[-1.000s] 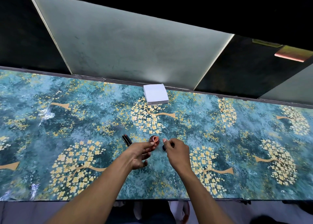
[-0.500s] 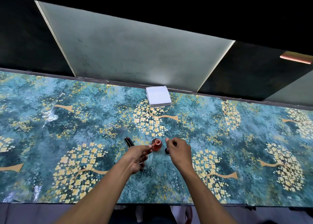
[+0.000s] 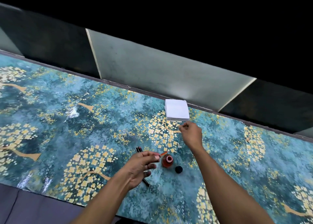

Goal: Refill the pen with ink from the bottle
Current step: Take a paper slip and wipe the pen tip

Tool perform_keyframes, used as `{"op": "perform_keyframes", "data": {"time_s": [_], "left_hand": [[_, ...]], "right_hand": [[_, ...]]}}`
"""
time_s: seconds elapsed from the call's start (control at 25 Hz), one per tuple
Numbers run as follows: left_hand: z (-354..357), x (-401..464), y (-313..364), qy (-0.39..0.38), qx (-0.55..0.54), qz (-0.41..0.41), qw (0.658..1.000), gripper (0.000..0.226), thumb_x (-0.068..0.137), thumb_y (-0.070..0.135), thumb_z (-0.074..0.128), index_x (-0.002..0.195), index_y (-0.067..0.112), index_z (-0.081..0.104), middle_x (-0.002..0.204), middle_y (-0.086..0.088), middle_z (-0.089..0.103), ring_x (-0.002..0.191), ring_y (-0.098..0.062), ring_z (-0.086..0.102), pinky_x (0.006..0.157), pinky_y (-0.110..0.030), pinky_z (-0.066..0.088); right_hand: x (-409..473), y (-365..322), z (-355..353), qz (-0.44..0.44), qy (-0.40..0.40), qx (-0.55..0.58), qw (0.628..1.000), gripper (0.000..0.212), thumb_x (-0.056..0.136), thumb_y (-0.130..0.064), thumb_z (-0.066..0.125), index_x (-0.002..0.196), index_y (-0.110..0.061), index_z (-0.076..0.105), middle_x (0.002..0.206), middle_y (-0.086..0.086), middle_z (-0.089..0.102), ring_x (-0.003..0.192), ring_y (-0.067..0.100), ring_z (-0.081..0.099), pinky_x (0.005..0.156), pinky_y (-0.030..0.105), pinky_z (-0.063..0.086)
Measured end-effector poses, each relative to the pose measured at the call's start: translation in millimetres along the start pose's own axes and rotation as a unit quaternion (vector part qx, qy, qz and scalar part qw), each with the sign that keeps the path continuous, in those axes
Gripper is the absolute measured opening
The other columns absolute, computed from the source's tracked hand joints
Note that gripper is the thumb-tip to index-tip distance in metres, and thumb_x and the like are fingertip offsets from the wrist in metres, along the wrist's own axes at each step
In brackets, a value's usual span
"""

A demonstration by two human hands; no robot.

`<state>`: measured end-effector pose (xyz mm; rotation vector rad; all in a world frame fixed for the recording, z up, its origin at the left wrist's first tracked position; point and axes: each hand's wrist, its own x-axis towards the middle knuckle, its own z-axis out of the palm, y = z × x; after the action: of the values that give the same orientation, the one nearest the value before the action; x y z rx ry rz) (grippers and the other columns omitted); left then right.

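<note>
The open ink bottle (image 3: 167,161), filled with reddish ink, stands on the patterned table. Its black cap (image 3: 178,169) lies just to the right of it. My left hand (image 3: 140,166) pinches a thin pen part with an orange tip (image 3: 163,154), held just above and left of the bottle's mouth. A black pen piece (image 3: 139,149) lies behind that hand, and another dark piece (image 3: 146,182) pokes out beneath it. My right hand (image 3: 191,133) hovers further back, its fingers loosely curled and holding nothing, just short of a stack of white tissues (image 3: 177,111).
The table top (image 3: 84,125) carries a teal cloth with yellow flower trees. Its far edge meets a dark wall with a pale panel (image 3: 160,71). The near edge runs along the lower left.
My right hand has let go of the black cap beside the bottle and moved back toward the tissues. My left hand has lifted the orange-tipped part out of the bottle. The camera has tilted.
</note>
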<state>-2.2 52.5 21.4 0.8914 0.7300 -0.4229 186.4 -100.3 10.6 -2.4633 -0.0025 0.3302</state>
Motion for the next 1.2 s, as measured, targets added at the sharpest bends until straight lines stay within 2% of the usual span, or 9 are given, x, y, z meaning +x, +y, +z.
{"op": "perform_keyframes", "data": {"time_s": [0.2,0.4,0.52,0.64,0.84,0.96,1.08,1.16,1.2], "left_hand": [[-5,-3,0,0.028,-0.034,0.025,0.999,0.021,0.078,0.013,0.078,0.098,0.007,0.073,0.085,-0.004,0.072,0.061,-0.011,0.058,0.054,-0.023,0.035],[-6,-5,2,0.052,-0.072,0.037,0.995,0.021,0.080,0.015,0.077,0.098,0.005,0.073,0.082,-0.004,0.072,0.061,-0.012,0.057,0.053,-0.022,0.035],[-9,-6,1,0.059,-0.083,0.045,0.994,0.025,0.080,0.015,0.078,0.100,0.002,0.072,0.081,-0.005,0.072,0.060,-0.012,0.056,0.053,-0.022,0.036],[-12,-7,1,0.062,-0.086,0.047,0.993,0.028,0.081,0.016,0.078,0.103,0.000,0.072,0.084,-0.006,0.073,0.061,-0.013,0.056,0.052,-0.022,0.037],[-14,-8,1,0.061,-0.084,0.044,0.994,0.024,0.081,0.016,0.078,0.100,0.002,0.073,0.084,-0.006,0.073,0.062,-0.013,0.057,0.053,-0.022,0.038],[-11,-9,3,0.057,-0.076,0.041,0.995,0.024,0.080,0.016,0.078,0.099,0.003,0.073,0.083,-0.006,0.073,0.062,-0.013,0.057,0.055,-0.023,0.038],[-7,-10,5,0.054,-0.077,0.039,0.995,0.024,0.080,0.015,0.078,0.100,0.002,0.073,0.082,-0.006,0.073,0.061,-0.013,0.057,0.055,-0.024,0.037],[-6,-12,6,0.052,-0.076,0.038,0.995,0.023,0.080,0.014,0.077,0.100,0.002,0.072,0.081,-0.006,0.073,0.060,-0.012,0.057,0.055,-0.023,0.036],[-6,-13,6,0.051,-0.076,0.037,0.995,0.023,0.081,0.014,0.077,0.100,0.002,0.072,0.081,-0.006,0.073,0.059,-0.012,0.057,0.054,-0.023,0.036]], "right_hand": [[57,-29,16,-0.106,0.008,-0.165,0.981,0.007,0.092,-0.018,0.065,0.096,-0.018,0.070,0.092,0.004,0.073,0.079,0.022,0.063,0.064,0.029,0.044],[78,-42,33,-0.224,-0.056,-0.398,0.888,0.040,0.091,-0.017,0.067,0.129,-0.014,0.056,0.120,0.010,0.062,0.106,0.031,0.061,0.086,0.042,0.052],[81,-40,38,-0.264,-0.055,-0.465,0.843,0.038,0.093,-0.012,0.060,0.131,-0.014,0.054,0.121,0.009,0.063,0.109,0.028,0.060,0.094,0.043,0.047],[81,-46,37,-0.282,-0.035,-0.495,0.821,0.027,0.094,-0.009,0.057,0.120,-0.016,0.063,0.113,0.006,0.069,0.104,0.025,0.063,0.096,0.041,0.043],[80,-55,31,-0.280,0.010,-0.507,0.815,0.004,0.090,-0.020,0.068,0.094,-0.018,0.070,0.088,0.000,0.073,0.084,0.022,0.062,0.089,0.039,0.042],[82,-57,24,-0.271,0.011,-0.496,0.825,0.009,0.084,-0.014,0.066,0.092,-0.018,0.068,0.090,0.003,0.072,0.087,0.026,0.062,0.080,0.038,0.040],[85,-51,19,-0.235,-0.083,-0.379,0.891,0.007,0.088,-0.022,0.069,0.084,-0.020,0.063,0.087,0.004,0.070,0.079,0.024,0.060,0.065,0.031,0.040],[84,-44,18,-0.203,-0.179,-0.335,0.902,0.012,0.089,-0.025,0.072,0.083,-0.020,0.063,0.086,0.002,0.069,0.076,0.021,0.059,0.058,0.029,0.038],[83,-41,17,-0.199,-0.193,-0.338,0.899,0.009,0.089,-0.023,0.071,0.084,-0.021,0.064,0.088,0.002,0.069,0.078,0.021,0.060,0.059,0.030,0.040]]}}
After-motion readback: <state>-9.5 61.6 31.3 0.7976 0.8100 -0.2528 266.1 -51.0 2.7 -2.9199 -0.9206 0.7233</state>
